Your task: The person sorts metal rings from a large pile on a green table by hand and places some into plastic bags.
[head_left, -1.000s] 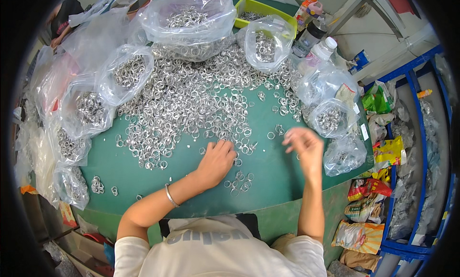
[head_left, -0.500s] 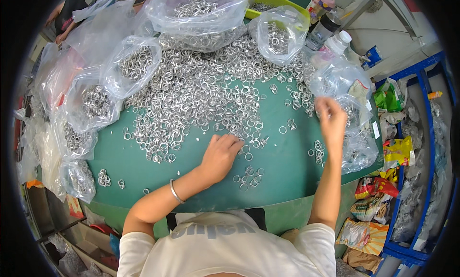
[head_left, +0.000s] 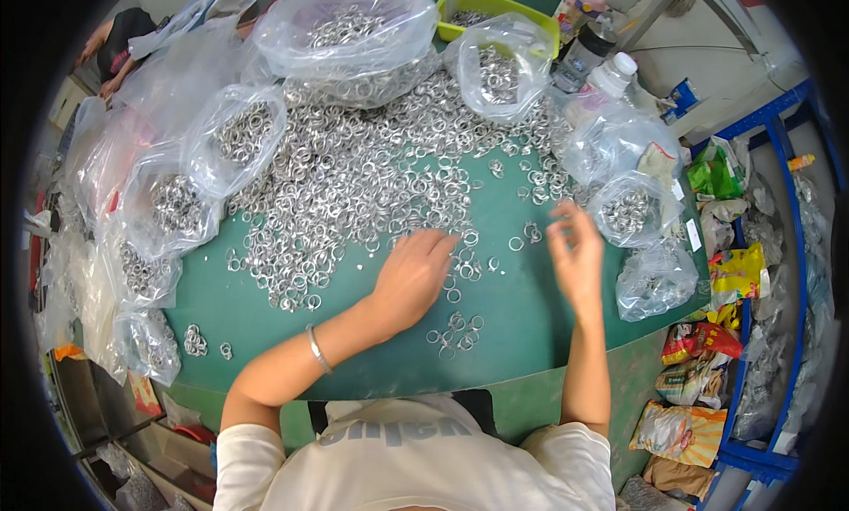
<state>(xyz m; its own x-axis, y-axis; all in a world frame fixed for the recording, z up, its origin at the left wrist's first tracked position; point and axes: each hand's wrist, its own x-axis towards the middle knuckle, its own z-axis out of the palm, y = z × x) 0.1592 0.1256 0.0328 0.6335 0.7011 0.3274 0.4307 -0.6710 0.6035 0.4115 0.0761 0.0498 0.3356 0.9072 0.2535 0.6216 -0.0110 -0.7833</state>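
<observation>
A wide heap of silver-coloured metal rings (head_left: 354,184) spreads over the green tabletop (head_left: 508,334). My left hand (head_left: 414,279), with a bangle on its wrist, lies at the heap's near edge. Its fingers are drawn together over some rings, and the fingertips hide whatever they pinch. Farther right, my right hand (head_left: 577,256) hovers above the table with thumb and fingers apart, and I see nothing in it. It is near an open clear bag of rings (head_left: 626,212). A small cluster of rings (head_left: 456,336) lies in front of me, below my left hand.
Clear bags of rings (head_left: 177,201) line the left side. A large ring-filled bag (head_left: 349,42) and a lime-green tray (head_left: 539,20) stand at the back. Bottles (head_left: 610,76) are at the back right. Beyond the right edge rises a blue shelf rack (head_left: 787,272).
My right hand has drawn back leftward from the bag on the right, and its fingers have spread. My left hand has stayed at the heap's edge. The view has shifted slightly.
</observation>
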